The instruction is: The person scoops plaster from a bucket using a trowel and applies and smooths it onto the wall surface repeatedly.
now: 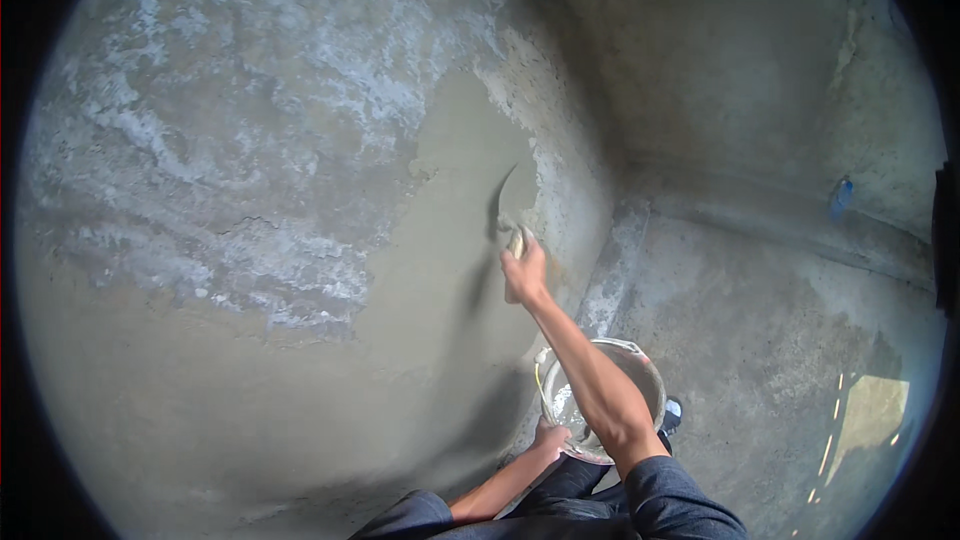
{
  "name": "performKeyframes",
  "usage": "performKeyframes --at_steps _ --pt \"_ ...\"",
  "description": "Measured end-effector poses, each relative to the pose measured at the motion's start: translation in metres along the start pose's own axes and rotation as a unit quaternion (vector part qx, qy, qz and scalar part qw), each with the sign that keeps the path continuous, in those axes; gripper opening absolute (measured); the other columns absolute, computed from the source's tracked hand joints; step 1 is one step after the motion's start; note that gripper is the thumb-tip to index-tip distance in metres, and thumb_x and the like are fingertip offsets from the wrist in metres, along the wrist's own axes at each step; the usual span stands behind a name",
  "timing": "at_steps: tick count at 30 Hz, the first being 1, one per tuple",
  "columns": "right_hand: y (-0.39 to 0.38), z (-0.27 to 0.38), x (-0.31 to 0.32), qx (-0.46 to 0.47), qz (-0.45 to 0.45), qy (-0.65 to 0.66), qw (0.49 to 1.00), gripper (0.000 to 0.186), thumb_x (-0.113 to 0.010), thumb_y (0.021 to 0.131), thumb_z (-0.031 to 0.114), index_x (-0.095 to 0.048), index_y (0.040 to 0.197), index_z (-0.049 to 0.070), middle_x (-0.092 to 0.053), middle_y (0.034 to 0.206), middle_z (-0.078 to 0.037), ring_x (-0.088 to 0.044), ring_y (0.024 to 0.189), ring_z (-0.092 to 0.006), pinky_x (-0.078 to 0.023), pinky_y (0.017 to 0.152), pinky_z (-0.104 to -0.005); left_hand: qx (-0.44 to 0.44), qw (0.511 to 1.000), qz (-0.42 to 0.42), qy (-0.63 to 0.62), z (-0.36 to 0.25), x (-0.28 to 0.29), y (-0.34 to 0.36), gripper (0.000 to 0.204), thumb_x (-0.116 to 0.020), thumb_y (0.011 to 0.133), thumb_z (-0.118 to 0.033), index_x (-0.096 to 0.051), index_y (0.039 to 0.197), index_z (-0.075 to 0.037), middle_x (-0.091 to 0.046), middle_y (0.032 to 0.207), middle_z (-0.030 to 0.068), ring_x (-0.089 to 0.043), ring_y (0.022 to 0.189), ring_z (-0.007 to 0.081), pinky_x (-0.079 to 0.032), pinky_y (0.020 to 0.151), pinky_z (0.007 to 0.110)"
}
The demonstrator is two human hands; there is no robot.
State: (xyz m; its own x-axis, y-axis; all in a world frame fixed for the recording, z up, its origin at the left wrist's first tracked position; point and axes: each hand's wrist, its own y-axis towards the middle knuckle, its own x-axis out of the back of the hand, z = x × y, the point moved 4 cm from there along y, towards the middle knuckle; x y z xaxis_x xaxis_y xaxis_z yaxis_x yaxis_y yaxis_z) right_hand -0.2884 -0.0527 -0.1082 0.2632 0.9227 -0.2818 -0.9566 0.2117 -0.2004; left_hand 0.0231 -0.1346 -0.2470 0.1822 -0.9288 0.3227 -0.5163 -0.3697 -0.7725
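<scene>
My right hand (527,270) is closed around the handle of a trowel (518,196). The trowel's curved blade lies against the wall, over smooth wet grey plaster (440,270), close to that patch's ragged right edge. Down by my legs, my left hand (551,437) grips the near left rim of a round bucket (655,385). Wet grey mix shows inside the bucket, though my right forearm crosses above and hides part of it. A yellowish handle or cord hangs at the bucket's left side.
Rough wall with whitish streaks (230,140) spreads to the upper left of the plaster. An inner corner runs down right of the trowel. A blue plastic bottle (842,196) is at the far right. My shoe (673,415) shows beside the bucket, and sunlight (875,410) falls on the floor.
</scene>
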Motion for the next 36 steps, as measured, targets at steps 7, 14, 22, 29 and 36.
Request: performKeyframes --at_steps 7,14,22,29,36 --pt "-0.063 0.114 -0.048 0.218 0.050 -0.073 0.972 0.059 -0.059 0.077 0.008 -0.039 0.131 -0.006 -0.055 0.113 -0.027 -0.056 0.105 -0.0380 -0.043 0.091 -0.0404 -0.004 0.988 0.050 -0.146 0.032 0.007 0.028 0.066 -0.054 0.057 0.013 -0.043 0.121 0.001 -0.055 0.099 0.0150 -0.059 0.088 0.0273 -0.051 0.065 0.038" --pt "-0.137 0.092 0.045 0.084 0.079 -0.082 0.990 0.042 -0.063 0.081 0.017 -0.052 0.115 -0.005 -0.063 0.093 -0.021 -0.062 0.081 -0.0278 -0.049 0.076 -0.0359 -0.016 0.989 0.068 -0.126 -0.028 0.016 -0.026 0.051 -0.054 0.057 0.012 -0.048 0.107 0.003 -0.051 0.082 0.0091 -0.056 0.070 0.0237 -0.048 0.054 0.036" --pt "-0.197 0.020 0.291 0.010 -0.086 -0.474 0.876 0.027 -0.054 0.085 0.014 -0.045 0.101 -0.005 -0.060 0.088 -0.027 -0.059 0.086 -0.0428 -0.046 0.071 -0.0468 -0.076 0.987 0.145 0.008 -0.106 0.031 -0.076 0.054 -0.052 0.057 0.014 -0.054 0.109 -0.001 -0.060 0.087 0.0081 -0.059 0.076 0.0197 -0.050 0.057 0.033" --pt "-0.233 0.030 0.334 -0.180 -0.001 -0.072 0.981 0.034 -0.056 0.088 0.020 -0.048 0.106 -0.008 -0.060 0.095 -0.017 -0.064 0.087 -0.0251 -0.054 0.069 -0.0352 -0.162 0.970 0.180 0.029 -0.153 0.033 -0.122 0.047 -0.047 0.065 0.012 -0.055 0.109 -0.002 -0.055 0.078 0.0063 -0.053 0.063 0.0150 -0.046 0.049 0.030" --pt "-0.249 0.099 0.320 -0.107 0.002 -0.232 0.967 0.036 -0.056 0.089 0.022 -0.050 0.114 -0.003 -0.060 0.101 -0.013 -0.059 0.092 -0.0209 -0.048 0.077 -0.0353 -0.294 0.945 0.069 0.126 -0.141 0.041 -0.104 0.054 -0.062 0.064 -0.005 -0.048 0.115 0.006 -0.059 0.097 0.0161 -0.059 0.089 0.0245 -0.049 0.076 0.036"
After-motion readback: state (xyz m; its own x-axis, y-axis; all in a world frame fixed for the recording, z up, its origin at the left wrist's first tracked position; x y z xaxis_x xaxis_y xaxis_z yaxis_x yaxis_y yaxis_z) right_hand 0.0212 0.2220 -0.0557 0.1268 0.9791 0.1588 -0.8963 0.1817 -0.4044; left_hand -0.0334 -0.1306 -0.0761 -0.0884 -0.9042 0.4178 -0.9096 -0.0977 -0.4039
